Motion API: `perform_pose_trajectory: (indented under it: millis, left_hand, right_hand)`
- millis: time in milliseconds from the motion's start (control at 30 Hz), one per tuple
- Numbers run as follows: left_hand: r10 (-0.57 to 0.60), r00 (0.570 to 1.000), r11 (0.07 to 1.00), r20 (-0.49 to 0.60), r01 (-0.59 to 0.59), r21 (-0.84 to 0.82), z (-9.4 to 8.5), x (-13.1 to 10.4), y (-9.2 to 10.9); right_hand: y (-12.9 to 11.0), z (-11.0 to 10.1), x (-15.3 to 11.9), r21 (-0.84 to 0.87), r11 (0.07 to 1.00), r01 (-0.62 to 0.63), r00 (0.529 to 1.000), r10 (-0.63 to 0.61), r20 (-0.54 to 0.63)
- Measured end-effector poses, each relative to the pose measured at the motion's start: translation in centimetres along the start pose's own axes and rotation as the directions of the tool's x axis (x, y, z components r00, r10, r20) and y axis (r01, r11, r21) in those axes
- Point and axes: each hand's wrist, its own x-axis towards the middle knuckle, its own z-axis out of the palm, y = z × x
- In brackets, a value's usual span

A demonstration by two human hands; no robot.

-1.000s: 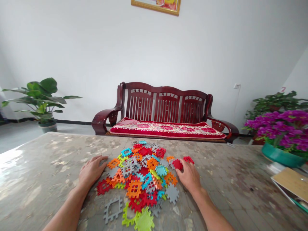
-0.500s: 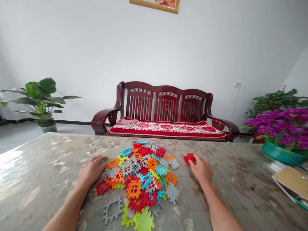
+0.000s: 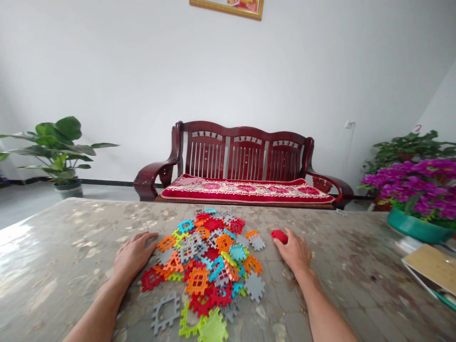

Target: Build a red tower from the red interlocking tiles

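- Since one second ago, the right hand [image 3: 295,249] has gone right, away from the pile [image 3: 211,255], and taken a red piece [image 3: 279,236] along to where another red one lay.
- Closest to us, a green piece [image 3: 213,327] runs out of the picture, with a grey frame [image 3: 156,314] to its left. Both lie loose between the arms, so an arm that swings in could sweep them away.
- A bit farther, the pile is a loose heap, with many pieces on top of each other and some tilted. I think a bump low down could make the top ones slide.
- The left hand [image 3: 137,254] rests on the table [image 3: 71,266], left of the pile. Its fingers are loose and I see nothing in it. Its thumb is near an orange piece [image 3: 166,243], so a small push right could shove that one into the heap.
- On the right, the red piece is on the table, apart from the pile, by the right hand's thumb and first finger. I cannot tell if they pinch it or have let go, or if two reds are stacked. If they are, the top one could slip when the hand pulls back.
- A pale grey piece [image 3: 257,242] lies between pile and right hand. A low swing left could knock it.
- Far right, a small grey piece [image 3: 342,213] lies near the far edge. A hard table bump might drop it.
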Motion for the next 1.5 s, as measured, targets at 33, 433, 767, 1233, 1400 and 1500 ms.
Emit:
perform_pose_trajectory:
  millis: [33,433,767,1233,1400,1500]
  left_hand:
    - [-0.002,1.0,1.0,-0.002,0.002,0.0,0.0,0.0,0.0]
    - [-0.011,1.0,1.0,0.013,0.011,0.019,-0.2,0.0,0.2]
    - [-0.016,1.0,1.0,0.009,0.016,0.015,-0.5,-0.1,0.5]
    - [-0.023,1.0,0.999,0.009,0.023,0.035,-0.3,-0.3,0.7]
    - [-0.043,0.999,0.999,0.018,0.042,0.034,-0.7,-0.4,1.1]
    - [-0.052,0.998,0.998,0.026,0.051,0.038,-0.8,-0.4,1.1]
  right_hand:
    - [0.0,0.1,0.1,-0.004,1.0,0.0,1.0,0.0,0.008]
    - [-0.2,0.3,0.0,-0.036,0.999,0.019,1.0,-0.018,0.016]
    - [0.0,0.5,-0.1,-0.03,0.999,0.025,1.0,-0.024,0.009]
    - [-5.4,1.8,-0.9,0.348,0.861,0.371,0.929,-0.344,-0.137]
    - [-8.9,1.8,-0.3,0.405,0.842,0.357,0.925,-0.379,-0.027]
    - [-10.7,1.4,0.3,0.362,0.863,0.352,0.921,-0.389,0.032]
